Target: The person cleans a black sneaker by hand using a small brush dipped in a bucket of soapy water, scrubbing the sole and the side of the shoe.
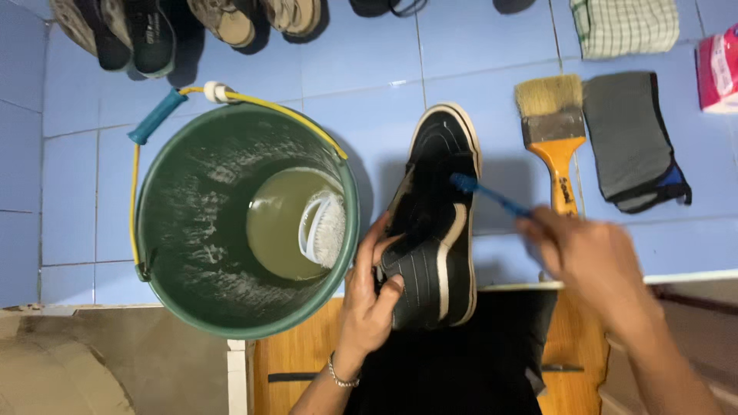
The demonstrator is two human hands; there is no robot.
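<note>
My left hand (369,296) grips the heel end of a black high-top shoe (437,230) with white stripes and a white sole rim, held above the blue tiled floor. My right hand (596,257), blurred, holds a blue toothbrush (488,194) by its handle. The brush's head touches the shoe near its opening. A bracelet sits on my left wrist.
A green bucket (192,230) with a yellow handle stands left of the shoe, holding murky water and a white scrub brush (323,227). A wide paintbrush (555,131), a grey folded cloth (634,142), a checked cloth (624,27) and a pink packet (719,69) lie at right. Several shoes (138,31) line the top edge.
</note>
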